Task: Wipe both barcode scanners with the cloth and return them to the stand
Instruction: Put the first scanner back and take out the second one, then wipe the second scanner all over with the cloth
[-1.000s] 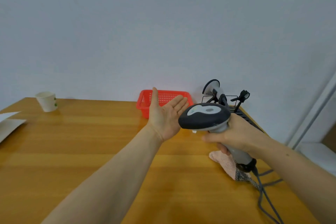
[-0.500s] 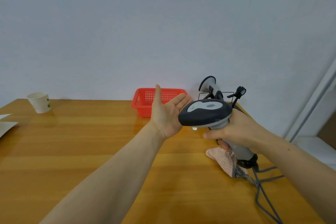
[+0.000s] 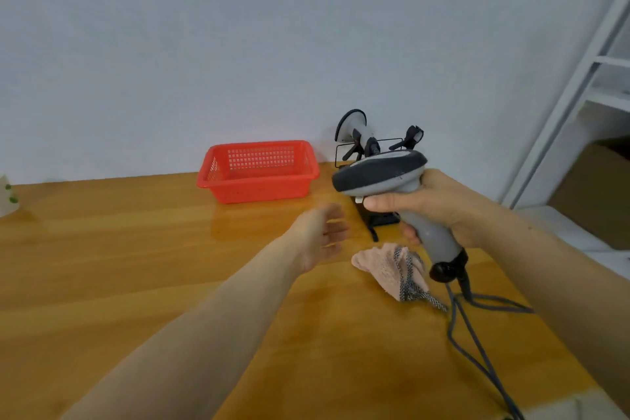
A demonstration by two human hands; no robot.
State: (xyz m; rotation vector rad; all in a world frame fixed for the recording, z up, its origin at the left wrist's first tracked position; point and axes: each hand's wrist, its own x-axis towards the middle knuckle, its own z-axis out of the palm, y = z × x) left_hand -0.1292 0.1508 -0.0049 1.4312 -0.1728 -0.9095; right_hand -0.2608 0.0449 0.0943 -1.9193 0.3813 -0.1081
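Item one: barcode scanner point(image 3: 381, 174), grey body with dark head, held in the air over the right end of the counter point(image 3: 136, 249), in front of the stand point(image 3: 378, 218) and above the cloth point(image 3: 385, 268). Head long axis close to level, nose pointing left; handle axis slanting down and to the right, towards the person, cable end lowest. Right hand point(image 3: 439, 211): grip closed round the handle just under the head, fingers wrapped across its front. Cable point(image 3: 477, 344): dark grey, hanging from the handle base and looping over the counter towards the near edge. Left hand point(image 3: 318, 239): blurred, fingers loose and spread, grip open and holding nothing, above the counter to the left of the cloth and apart from it. Cloth: pink with a grey patterned edge, crumpled on the counter below the handle; whether the handle touches it cannot be told. Item two: second barcode scanner point(image 3: 353, 124), seated in the black stand by the wall, head uppermost, handle slanting down to the right. Red basket point(image 3: 259, 177): on the counter just left of the stand, against the wall. Paper cup point(image 3: 6, 194): at the far left edge, partly cut off. White shelving point(image 3: 579, 78) and a cardboard box point(image 3: 600, 191): to the right, beyond the counter.
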